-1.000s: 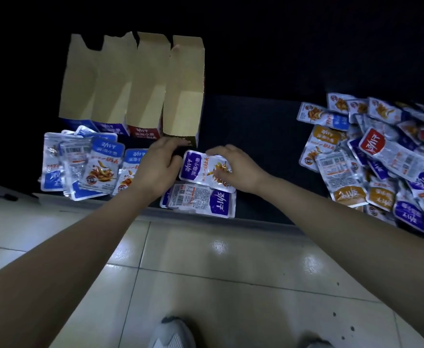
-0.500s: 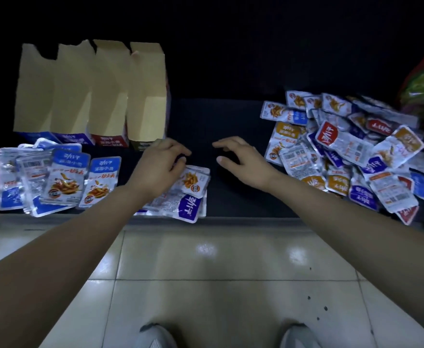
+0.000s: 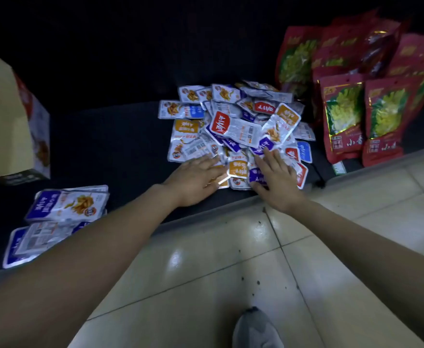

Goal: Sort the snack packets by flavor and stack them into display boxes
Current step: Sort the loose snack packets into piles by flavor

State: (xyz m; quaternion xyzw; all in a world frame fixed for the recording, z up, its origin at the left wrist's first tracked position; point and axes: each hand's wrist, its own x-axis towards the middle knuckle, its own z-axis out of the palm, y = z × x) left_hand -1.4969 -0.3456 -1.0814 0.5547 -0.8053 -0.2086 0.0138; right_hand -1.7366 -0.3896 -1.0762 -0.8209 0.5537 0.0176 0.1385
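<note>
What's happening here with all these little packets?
A person is sorting snack packets by flavor. The left hand and right hand rest flat on the near edge of the mixed pile on a dark mat, gripping nothing. A purple stack lies sorted off to the left, near a box. To the right of the pile stand red bags.

We see a loose heap (image 3: 236, 126) of silver packets, labels red, orange, blue, purple, overlapping at all angles, to our left purple stacks (image 3: 65, 204) lying flat, tan box (image 3: 5, 126) upright behind them
</note>
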